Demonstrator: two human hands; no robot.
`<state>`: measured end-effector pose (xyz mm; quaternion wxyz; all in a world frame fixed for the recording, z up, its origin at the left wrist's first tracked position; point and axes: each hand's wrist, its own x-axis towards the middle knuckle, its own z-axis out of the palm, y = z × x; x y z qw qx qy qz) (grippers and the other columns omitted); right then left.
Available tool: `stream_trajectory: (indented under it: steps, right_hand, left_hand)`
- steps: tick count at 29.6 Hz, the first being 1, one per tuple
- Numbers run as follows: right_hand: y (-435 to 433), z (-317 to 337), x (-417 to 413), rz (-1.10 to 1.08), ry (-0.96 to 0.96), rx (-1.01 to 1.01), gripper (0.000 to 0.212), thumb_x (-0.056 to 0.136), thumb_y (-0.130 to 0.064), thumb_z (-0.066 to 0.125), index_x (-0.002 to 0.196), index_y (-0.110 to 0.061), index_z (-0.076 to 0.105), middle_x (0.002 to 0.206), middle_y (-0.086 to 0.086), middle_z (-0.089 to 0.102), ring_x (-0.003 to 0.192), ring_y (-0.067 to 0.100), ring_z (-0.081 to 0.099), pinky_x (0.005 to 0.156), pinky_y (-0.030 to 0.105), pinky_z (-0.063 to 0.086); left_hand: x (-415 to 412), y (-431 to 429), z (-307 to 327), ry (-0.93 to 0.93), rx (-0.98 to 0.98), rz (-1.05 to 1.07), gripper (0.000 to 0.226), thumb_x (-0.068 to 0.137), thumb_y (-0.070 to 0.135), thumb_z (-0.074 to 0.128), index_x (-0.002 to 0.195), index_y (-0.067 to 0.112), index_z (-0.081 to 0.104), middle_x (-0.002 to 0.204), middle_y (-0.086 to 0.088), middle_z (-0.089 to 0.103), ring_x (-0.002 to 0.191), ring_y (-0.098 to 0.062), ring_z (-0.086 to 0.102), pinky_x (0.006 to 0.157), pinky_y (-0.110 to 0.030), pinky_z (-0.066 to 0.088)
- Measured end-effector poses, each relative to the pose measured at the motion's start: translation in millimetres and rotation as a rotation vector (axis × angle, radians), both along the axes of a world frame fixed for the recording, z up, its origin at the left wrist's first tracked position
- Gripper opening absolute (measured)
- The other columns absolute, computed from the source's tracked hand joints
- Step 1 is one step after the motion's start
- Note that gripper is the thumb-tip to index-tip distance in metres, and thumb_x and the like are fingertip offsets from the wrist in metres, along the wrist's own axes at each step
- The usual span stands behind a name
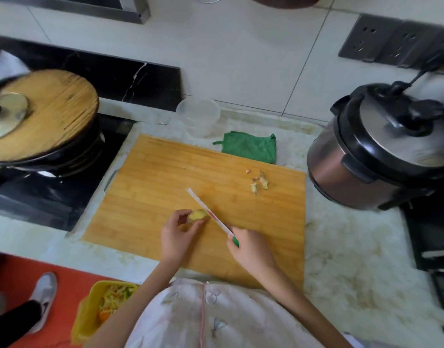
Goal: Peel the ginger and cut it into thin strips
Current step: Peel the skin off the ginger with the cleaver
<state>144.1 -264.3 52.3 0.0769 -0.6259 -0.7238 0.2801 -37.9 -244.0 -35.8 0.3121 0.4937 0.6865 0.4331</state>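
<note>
Pinching the ginger [197, 215] between thumb and fingertips, the left hand [177, 237] holds it low over the near-middle of the cutting board [153, 197]; can't tell if the piece rests on the wood or is lifted just off it. Right hand [248, 249] is wrapped round the green handle of the knife [217, 222], blade angled up and away to the left, its edge against the right side of the ginger. The surface of the ginger that shows is pale yellow, so it looks largely peeled, though the side under the fingers is hidden and the frame is a bit blurred. A few peel scraps [260, 183] lie well apart at the far right of the board, which fits peeling being done or nearly done. No slices or strips show on the board, so judging from this the cutting has not started: left to do is any last trimming, slicing thin, then cutting the slices into strips. Blade contact could be a final scrape or the first slice; can't tell which. Further out: green cloth [249, 148] just past the board's far edge, clear plastic container [198, 116] beside it, an electric cooker [374, 151] on the tabletop [341, 247] to the right, a dark pot with a round wooden lid [40, 116] on the hob to the left, and a yellow bin [90, 312] of vegetable scraps on the floor below the tabletop's near edge.
</note>
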Motion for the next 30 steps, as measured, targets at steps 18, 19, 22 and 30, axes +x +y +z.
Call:
stream_trajectory:
  steps: [18, 19, 22, 30]
  right_hand:
    - [-15.9, 1.7, 4.0, -0.016, -0.133, -0.069, 0.020, 0.094, -0.019, 0.041, 0.102, -0.021, 0.059, 0.081, 0.011, 0.066, 0.084, 0.032, 0.063, 0.058, 0.031, 0.030]
    - [-14.9, 2.1, 3.7, -0.054, -0.106, -0.094, 0.016, 0.094, -0.020, 0.041, 0.085, -0.020, 0.053, 0.072, 0.007, 0.061, 0.081, 0.031, 0.062, 0.058, 0.031, 0.028]
    - [-12.3, 0.5, 5.2, -0.136, -0.043, -0.117, 0.022, 0.095, -0.019, 0.041, 0.076, -0.012, 0.049, 0.058, -0.002, 0.040, 0.066, 0.027, 0.053, 0.053, 0.032, 0.023]
    - [-16.8, 9.7, -0.2, -0.015, -0.031, -0.036, 0.016, 0.093, -0.017, 0.042, 0.095, -0.016, 0.058, 0.073, 0.015, 0.063, 0.073, 0.035, 0.059, 0.051, 0.034, 0.022]
  left_hand:
    - [7.6, -3.0, -0.7, -0.064, 0.029, -0.044, 0.033, 0.066, -0.001, 0.084, 0.092, 0.008, 0.064, 0.088, 0.008, 0.066, 0.080, 0.008, 0.063, 0.074, -0.006, 0.048]
    - [7.0, -3.3, -0.9, -0.068, 0.041, -0.046, 0.035, 0.066, -0.002, 0.084, 0.092, 0.010, 0.064, 0.089, 0.007, 0.066, 0.081, 0.005, 0.064, 0.074, -0.007, 0.049]
    - [6.4, -1.9, -0.6, -0.069, 0.085, -0.054, 0.040, 0.065, -0.001, 0.084, 0.091, 0.021, 0.063, 0.091, 0.002, 0.065, 0.083, -0.004, 0.064, 0.075, -0.010, 0.050]
    - [12.8, 0.2, 8.8, -0.106, -0.007, -0.029, 0.038, 0.067, 0.001, 0.083, 0.088, 0.026, 0.064, 0.091, 0.012, 0.065, 0.079, -0.002, 0.063, 0.075, -0.011, 0.049]
